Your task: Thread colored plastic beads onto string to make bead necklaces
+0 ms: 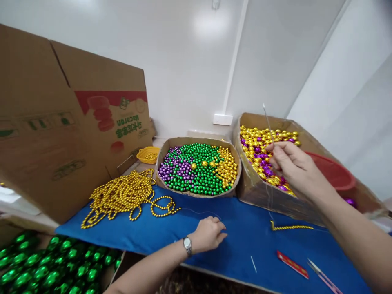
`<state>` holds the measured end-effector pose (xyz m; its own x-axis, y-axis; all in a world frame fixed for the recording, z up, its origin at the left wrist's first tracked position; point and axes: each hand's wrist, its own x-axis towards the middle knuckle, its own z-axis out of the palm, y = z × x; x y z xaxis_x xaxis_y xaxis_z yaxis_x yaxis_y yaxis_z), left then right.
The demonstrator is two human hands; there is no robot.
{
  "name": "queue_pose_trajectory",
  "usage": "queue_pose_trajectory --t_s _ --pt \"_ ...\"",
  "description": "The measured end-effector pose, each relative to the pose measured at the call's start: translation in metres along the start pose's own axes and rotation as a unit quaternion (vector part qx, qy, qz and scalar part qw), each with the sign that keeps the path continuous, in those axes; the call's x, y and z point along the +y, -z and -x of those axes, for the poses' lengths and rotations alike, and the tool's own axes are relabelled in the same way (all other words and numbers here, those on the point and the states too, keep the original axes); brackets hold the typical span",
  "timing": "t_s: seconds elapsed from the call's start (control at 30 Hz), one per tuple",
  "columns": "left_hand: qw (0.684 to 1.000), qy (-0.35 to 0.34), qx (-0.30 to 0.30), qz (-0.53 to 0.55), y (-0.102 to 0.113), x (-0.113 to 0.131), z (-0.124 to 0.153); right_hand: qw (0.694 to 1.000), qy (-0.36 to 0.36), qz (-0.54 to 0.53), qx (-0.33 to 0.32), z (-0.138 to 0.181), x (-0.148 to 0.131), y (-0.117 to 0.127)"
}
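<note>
My right hand [289, 163] is raised at the right, thumb and fingers pinching a long thin needle [267, 118] that points up. Below that hand, a fine thread [270, 204] hangs to a short gold twisted cord [292, 227] on the blue cloth. My left hand [210, 233], with a watch [187, 245] on its wrist, is low over the cloth, its fingers curled. Another faint thread [199, 211] runs from the end of a gold bead strand [165, 208] toward this hand; whatever the fingers hold is hidden.
A box of purple, green and gold beads [196, 192] stands mid-table. Larger gold and purple beads fill another box [254, 188], with a red basin [333, 171]. Scissors [324, 277] and a red packet [292, 264] lie front right. A tall carton [107, 73] stands left.
</note>
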<state>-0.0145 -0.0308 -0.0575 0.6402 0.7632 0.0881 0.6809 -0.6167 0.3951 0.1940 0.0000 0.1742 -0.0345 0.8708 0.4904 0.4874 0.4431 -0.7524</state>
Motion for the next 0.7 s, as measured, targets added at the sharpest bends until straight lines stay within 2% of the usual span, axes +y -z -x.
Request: queue_pose_trajectory --t_s 0.17,0.3,0.47,0.7 --pt "0.999 -0.021 0.005 0.04 0.009 -0.001 0.009 0.993 0.063 -0.045 -0.09 -0.011 -0.027 -0.049" --pt "0.995 -0.01 0.006 0.1 0.006 -0.004 0.012 0.985 0.112 -0.058 -0.118 -0.021 -0.048 -0.074" --pt "0.992 0.007 -0.022 0.123 0.005 -0.016 0.015 0.977 0.128 -0.065 -0.16 -0.027 -0.06 -0.083" --pt "0.991 -0.004 -0.097 0.089 0.0 -0.033 0.029 0.975 0.102 -0.096 -0.174 -0.033 -0.056 -0.087"
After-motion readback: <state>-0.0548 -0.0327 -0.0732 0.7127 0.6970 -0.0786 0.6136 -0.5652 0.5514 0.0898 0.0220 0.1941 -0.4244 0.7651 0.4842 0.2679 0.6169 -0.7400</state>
